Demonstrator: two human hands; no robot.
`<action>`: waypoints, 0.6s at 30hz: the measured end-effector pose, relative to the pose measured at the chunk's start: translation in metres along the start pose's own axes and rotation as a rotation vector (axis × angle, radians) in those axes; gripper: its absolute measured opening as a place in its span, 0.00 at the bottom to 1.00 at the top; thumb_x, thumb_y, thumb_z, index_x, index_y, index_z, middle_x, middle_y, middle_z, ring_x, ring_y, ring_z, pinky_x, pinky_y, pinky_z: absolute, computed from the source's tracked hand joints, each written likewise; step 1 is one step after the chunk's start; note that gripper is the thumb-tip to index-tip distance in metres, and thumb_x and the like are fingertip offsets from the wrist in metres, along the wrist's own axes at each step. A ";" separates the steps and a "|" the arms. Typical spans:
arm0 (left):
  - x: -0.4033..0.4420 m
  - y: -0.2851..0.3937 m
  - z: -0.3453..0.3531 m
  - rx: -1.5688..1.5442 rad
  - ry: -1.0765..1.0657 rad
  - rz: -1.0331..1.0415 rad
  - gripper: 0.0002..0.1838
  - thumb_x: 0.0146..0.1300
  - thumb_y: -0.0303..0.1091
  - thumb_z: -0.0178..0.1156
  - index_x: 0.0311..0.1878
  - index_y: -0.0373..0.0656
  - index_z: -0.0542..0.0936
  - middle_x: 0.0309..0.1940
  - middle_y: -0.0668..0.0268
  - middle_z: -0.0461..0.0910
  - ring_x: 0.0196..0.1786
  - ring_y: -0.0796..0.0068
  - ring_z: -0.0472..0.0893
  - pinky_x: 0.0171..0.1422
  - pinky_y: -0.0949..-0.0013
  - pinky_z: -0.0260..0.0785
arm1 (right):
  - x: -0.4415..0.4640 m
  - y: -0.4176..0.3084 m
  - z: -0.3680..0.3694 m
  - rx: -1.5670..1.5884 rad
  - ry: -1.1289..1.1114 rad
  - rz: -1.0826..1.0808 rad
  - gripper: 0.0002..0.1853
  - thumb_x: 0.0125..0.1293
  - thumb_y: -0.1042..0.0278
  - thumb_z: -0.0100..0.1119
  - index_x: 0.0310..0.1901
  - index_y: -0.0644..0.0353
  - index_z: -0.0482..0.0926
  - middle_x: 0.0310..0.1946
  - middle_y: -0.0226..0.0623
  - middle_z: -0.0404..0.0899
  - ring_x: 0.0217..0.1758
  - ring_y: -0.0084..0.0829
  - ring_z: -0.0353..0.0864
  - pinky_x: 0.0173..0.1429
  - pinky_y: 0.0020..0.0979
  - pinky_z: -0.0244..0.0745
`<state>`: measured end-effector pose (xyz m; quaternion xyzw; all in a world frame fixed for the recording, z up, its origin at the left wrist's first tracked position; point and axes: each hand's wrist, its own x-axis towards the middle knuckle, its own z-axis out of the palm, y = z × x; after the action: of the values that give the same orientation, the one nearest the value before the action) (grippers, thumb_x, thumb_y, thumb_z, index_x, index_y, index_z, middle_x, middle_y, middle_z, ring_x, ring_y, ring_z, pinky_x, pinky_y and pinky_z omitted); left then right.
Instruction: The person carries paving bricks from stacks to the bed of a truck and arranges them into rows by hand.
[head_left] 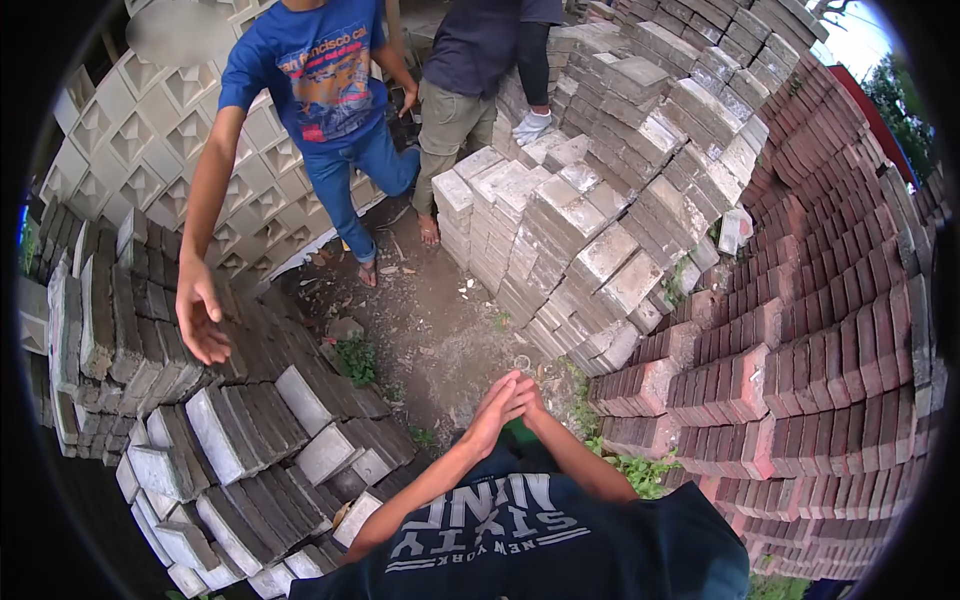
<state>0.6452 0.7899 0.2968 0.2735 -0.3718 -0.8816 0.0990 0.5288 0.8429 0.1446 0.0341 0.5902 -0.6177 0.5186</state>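
My left hand [492,412] and my right hand [533,398] meet in front of my dark printed T-shirt [490,535], palms facing each other. The left fingers are stretched out and lie against the right hand. My right fingers look mostly straight too, though the left hand partly covers them. I see nothing held in either hand. Below and beyond them is the dirt ground [440,330]. The nearest stacks are grey concrete blocks [255,430] to the left and reddish pavers [720,390] to the right, both apart from my hands.
A person in a blue T-shirt [325,75] reaches an open hand [203,312] over the left stack. Beside them, another person's gloved hand [532,127] rests by a tall grey block stack [600,200]. Patterned pale blocks [140,135] form a wall behind. Weeds [355,358] grow at the stack edges.
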 end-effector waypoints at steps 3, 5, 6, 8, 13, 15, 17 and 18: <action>0.032 0.017 -0.001 0.073 -0.052 -0.030 0.25 0.72 0.47 0.42 0.66 0.42 0.62 0.57 0.59 0.73 0.57 0.70 0.73 0.61 0.65 0.64 | 0.032 0.000 -0.032 0.029 -0.004 -0.051 0.21 0.69 0.52 0.45 0.53 0.59 0.74 0.48 0.37 0.76 0.54 0.30 0.73 0.54 0.29 0.72; 0.054 0.025 -0.004 0.106 -0.063 -0.063 0.22 0.72 0.44 0.45 0.63 0.41 0.65 0.53 0.61 0.76 0.51 0.74 0.77 0.55 0.69 0.70 | 0.045 -0.011 -0.050 0.021 -0.040 -0.007 0.25 0.69 0.53 0.44 0.60 0.62 0.68 0.58 0.43 0.70 0.59 0.35 0.70 0.62 0.36 0.67; 0.069 0.028 -0.007 0.159 -0.057 -0.097 0.21 0.72 0.43 0.46 0.61 0.41 0.66 0.49 0.62 0.78 0.45 0.76 0.78 0.47 0.73 0.71 | 0.049 -0.021 -0.048 0.033 -0.030 -0.008 0.25 0.69 0.53 0.44 0.60 0.62 0.68 0.58 0.43 0.70 0.59 0.35 0.70 0.62 0.36 0.67; 0.101 0.033 -0.016 0.219 -0.057 -0.144 0.19 0.72 0.42 0.47 0.59 0.40 0.68 0.45 0.62 0.79 0.39 0.79 0.79 0.39 0.76 0.72 | 0.047 -0.045 -0.040 0.102 0.200 0.039 0.28 0.70 0.53 0.42 0.66 0.63 0.61 0.65 0.44 0.63 0.64 0.39 0.65 0.66 0.44 0.60; 0.173 0.079 -0.039 0.296 0.044 -0.173 0.14 0.72 0.40 0.46 0.48 0.39 0.75 0.29 0.65 0.78 0.15 0.86 0.68 0.15 0.81 0.55 | 0.088 -0.097 -0.036 0.239 0.146 0.051 0.28 0.70 0.49 0.45 0.64 0.59 0.62 0.63 0.40 0.66 0.63 0.36 0.65 0.65 0.43 0.61; 0.203 0.100 -0.043 0.272 0.058 -0.175 0.15 0.72 0.41 0.46 0.47 0.39 0.75 0.26 0.64 0.78 0.13 0.87 0.65 0.13 0.80 0.53 | 0.106 -0.121 -0.030 0.224 0.141 0.056 0.27 0.70 0.50 0.45 0.64 0.59 0.62 0.62 0.40 0.67 0.63 0.35 0.66 0.64 0.42 0.62; 0.238 0.115 -0.045 0.329 0.127 -0.176 0.16 0.72 0.45 0.46 0.42 0.41 0.74 0.19 0.68 0.73 0.11 0.87 0.61 0.12 0.78 0.48 | 0.126 -0.143 -0.029 0.166 0.130 0.043 0.27 0.70 0.50 0.46 0.63 0.59 0.64 0.59 0.39 0.70 0.60 0.34 0.69 0.63 0.41 0.64; 0.252 0.122 -0.042 0.334 0.127 -0.182 0.16 0.72 0.45 0.46 0.42 0.41 0.74 0.19 0.68 0.73 0.11 0.87 0.61 0.12 0.78 0.48 | 0.132 -0.153 -0.028 0.173 0.132 0.046 0.27 0.70 0.50 0.46 0.63 0.59 0.64 0.59 0.39 0.70 0.60 0.34 0.69 0.63 0.41 0.64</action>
<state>0.4554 0.5832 0.2561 0.3735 -0.4796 -0.7940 -0.0046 0.3482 0.7496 0.1556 0.1330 0.5666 -0.6507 0.4877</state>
